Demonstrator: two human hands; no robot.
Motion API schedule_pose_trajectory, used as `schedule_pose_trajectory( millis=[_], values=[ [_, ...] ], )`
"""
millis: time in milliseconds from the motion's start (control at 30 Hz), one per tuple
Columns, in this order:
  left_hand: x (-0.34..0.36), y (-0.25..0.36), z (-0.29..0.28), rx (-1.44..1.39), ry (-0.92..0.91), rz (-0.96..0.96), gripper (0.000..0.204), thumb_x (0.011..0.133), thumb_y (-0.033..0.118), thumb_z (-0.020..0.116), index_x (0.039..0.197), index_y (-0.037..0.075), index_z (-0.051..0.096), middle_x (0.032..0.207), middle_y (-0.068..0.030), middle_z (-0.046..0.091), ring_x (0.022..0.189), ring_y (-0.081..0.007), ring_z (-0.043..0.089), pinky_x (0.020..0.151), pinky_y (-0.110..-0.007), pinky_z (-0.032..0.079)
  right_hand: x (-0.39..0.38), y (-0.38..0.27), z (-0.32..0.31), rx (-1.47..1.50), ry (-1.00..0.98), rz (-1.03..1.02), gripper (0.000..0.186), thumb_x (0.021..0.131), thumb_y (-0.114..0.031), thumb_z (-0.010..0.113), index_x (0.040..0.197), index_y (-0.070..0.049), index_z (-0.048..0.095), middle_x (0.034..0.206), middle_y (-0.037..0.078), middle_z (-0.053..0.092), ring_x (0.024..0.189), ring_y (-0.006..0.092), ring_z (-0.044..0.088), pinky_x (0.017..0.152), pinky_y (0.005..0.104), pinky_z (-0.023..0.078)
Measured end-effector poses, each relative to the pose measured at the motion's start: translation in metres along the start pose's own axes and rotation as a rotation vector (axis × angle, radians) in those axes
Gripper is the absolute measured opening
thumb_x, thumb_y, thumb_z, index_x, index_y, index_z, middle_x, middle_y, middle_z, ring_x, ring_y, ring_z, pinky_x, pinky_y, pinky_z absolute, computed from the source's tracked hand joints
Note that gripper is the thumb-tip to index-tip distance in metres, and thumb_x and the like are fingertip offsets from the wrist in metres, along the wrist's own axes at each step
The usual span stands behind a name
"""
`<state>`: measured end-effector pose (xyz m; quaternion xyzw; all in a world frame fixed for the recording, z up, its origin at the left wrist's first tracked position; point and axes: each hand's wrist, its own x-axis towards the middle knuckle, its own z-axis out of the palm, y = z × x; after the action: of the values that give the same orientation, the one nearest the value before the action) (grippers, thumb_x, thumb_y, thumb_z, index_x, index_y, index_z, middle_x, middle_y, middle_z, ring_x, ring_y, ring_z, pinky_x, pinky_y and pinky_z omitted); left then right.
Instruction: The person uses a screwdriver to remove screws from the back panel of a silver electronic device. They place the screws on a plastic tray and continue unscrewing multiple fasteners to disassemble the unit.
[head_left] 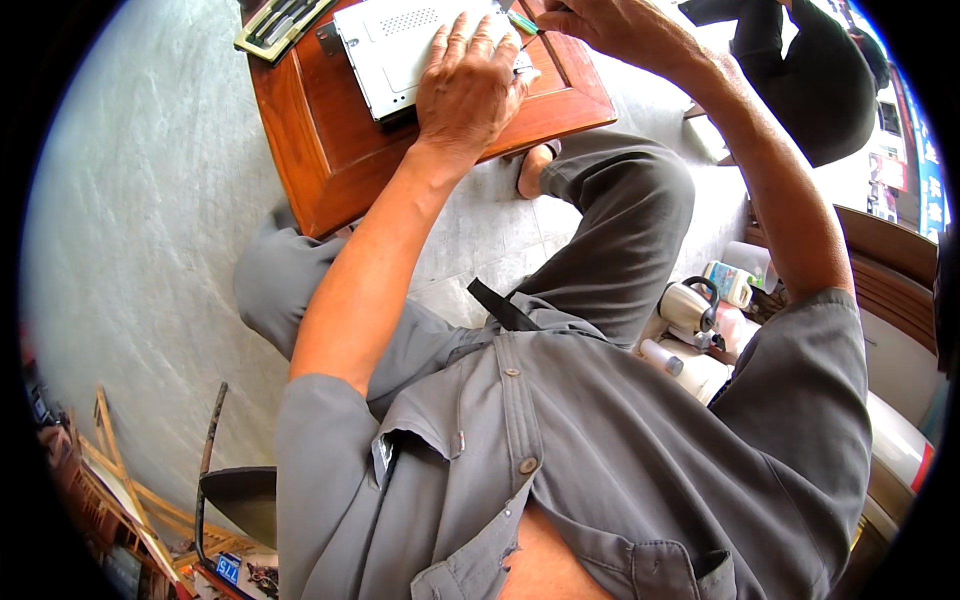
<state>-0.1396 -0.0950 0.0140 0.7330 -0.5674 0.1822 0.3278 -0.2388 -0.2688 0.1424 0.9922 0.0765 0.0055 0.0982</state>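
Note:
A silver metal case (385, 50) with vent holes lies on the wooden table (310, 130). My left hand (465, 90) rests on its top toward the right edge, fingers apart and fairly flat, thumb along the side. My right hand (590, 25) is raised at the case's upper right corner, fingers curled on a thin dark tool (532, 42), whose handle is mostly hidden. A green-handled tool (520, 22) shows just beside the case. At the table's upper left is an open kit of long tools (275, 28).
My knees are at the table's near side. A dark seat or person in black (810, 100) is at upper right. A kettle (685, 305) and containers (730, 282) stand low on my right. A chair (240, 500) and wooden slats (115, 460) are at lower left.

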Motion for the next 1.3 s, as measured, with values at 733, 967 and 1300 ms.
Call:
schedule_pose_trajectory(
  millis=[733,967,1300],
  values=[
    [0.031,-0.036,0.02,-0.305,-0.12,0.16,0.018,0.086,0.011,0.081,0.1,0.01,0.07,0.102,-0.0069,0.071,0.095,-0.027,0.065,0.084,-0.038,0.054,0.015,-0.011,0.044,0.731,0.497,0.396,0.018,0.101,-0.017,0.064,0.104,-0.002,0.055,0.077,0.016,0.067,0.068,0.031,0.07,0.059,0.0401,0.055],
    [0.026,-0.038,0.013,-0.477,-0.148,-0.163,0.01,0.092,0.009,0.076,0.097,0.005,0.068,0.094,-0.0046,0.07,0.087,-0.0186,0.066,0.079,-0.032,0.054,-0.007,-0.018,0.041,0.66,0.625,0.631,0.011,0.099,-0.014,0.059,0.107,-0.006,0.061,0.061,0.003,0.061,0.052,0.0112,0.06,0.048,0.0277,0.046],
    [0.014,-0.073,-0.023,-0.683,0.068,-0.491,0.02,0.108,0.014,0.057,0.111,-0.005,0.058,0.107,-0.0195,0.072,0.102,-0.0259,0.068,0.103,-0.041,0.053,-0.039,-0.037,0.07,0.909,0.115,0.582,0.049,0.089,-0.002,0.061,0.137,-0.007,0.063,0.058,0.011,0.054,0.047,0.0242,0.054,0.054,0.0368,0.046]
  ],
)
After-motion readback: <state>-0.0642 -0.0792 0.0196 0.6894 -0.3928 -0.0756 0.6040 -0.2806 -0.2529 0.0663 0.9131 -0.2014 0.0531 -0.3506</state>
